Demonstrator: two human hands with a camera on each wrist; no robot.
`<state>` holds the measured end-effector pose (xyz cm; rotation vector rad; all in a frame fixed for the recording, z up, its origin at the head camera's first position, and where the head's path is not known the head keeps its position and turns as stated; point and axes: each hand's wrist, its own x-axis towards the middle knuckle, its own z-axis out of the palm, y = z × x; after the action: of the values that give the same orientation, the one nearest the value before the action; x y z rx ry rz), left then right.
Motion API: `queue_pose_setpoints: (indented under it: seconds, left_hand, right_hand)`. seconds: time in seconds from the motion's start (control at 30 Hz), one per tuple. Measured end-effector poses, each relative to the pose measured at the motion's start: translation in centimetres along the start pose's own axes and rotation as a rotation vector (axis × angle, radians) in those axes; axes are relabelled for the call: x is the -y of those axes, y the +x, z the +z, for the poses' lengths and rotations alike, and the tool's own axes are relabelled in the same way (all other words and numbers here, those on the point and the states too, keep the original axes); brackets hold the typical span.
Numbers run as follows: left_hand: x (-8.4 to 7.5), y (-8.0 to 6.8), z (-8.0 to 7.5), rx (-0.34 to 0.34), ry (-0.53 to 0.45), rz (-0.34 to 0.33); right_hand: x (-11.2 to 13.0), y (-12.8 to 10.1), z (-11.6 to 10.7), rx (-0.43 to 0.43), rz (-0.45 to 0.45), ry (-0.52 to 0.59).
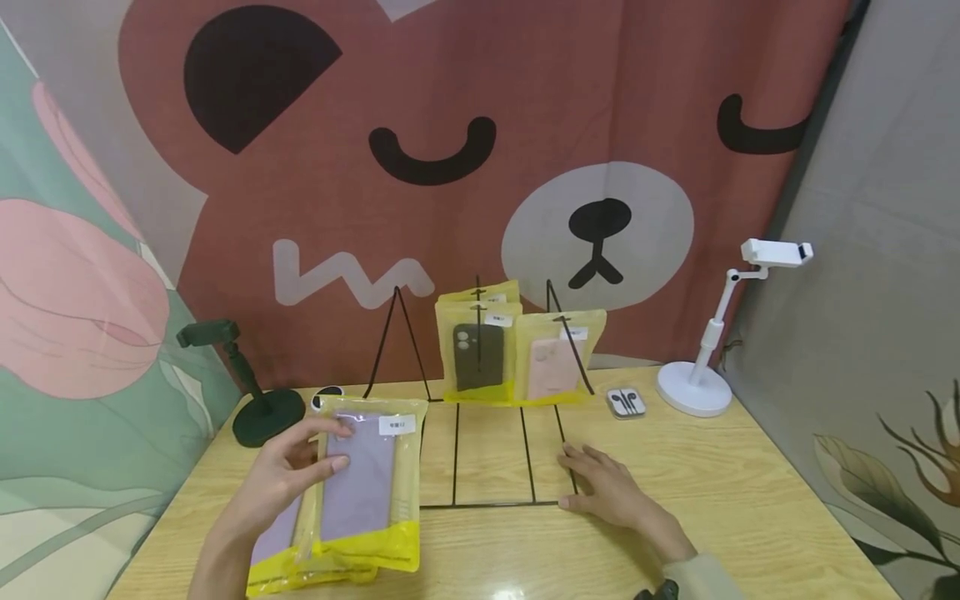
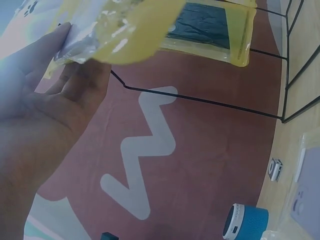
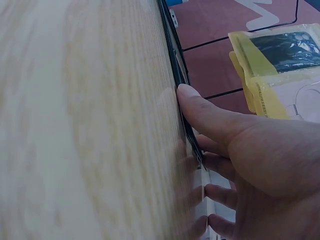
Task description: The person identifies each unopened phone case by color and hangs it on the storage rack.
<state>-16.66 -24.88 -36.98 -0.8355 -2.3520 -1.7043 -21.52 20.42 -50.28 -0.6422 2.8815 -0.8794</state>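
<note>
While the left hand (image 1: 281, 475) pinched the upper edge of a yellow-trimmed pouch holding a lilac phone case (image 1: 365, 487), thumb on the near face and fingers curled behind, the right hand (image 1: 607, 487) lay flat on the wooden table (image 1: 750, 500) with its fingers straight and holding nothing. Its fingertips (image 3: 187, 95) touched the front bar of the black wire rack (image 1: 491, 454), at that rack's right front corner.

The pouch hung just left of the rack's front edge, above a second lilac pouch (image 1: 277, 542) lying on the table. Its long axis ran roughly upright, tilted a little, white label at the top. From the grip the bulk of the pouch lay downward and toward the rack, so the left hand was plainly the nearer one; the right sat well apart from it, across the rack's base.

At the back of the rack leaned a pouch with a dark case (image 1: 477, 354) and, right of it, one with a pink case (image 1: 558, 362). Right of the rack lay a pair of white earphones (image 1: 626, 402) and a white phone stand (image 1: 708, 367); left of it stood a black stand (image 1: 258, 400).
</note>
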Motion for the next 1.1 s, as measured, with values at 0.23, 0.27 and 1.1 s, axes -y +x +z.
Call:
queue_pose_setpoints:
  seconds: [0.23, 0.27, 1.1]
  left_hand:
    - [0.0, 0.1, -0.1, 0.003, -0.028, 0.015]
    - [0.0, 0.0, -0.1, 0.005, -0.042, 0.022]
    - [-0.4, 1.6, 0.5, -0.102, 0.059, -0.08]
  right_hand:
    - [0.1, 0.0, -0.1, -0.001, -0.001, 0.008]
    - [0.1, 0.0, -0.1, -0.001, -0.002, 0.006]
    - [0.0, -0.1, 0.0, -0.012, -0.018, 0.002]
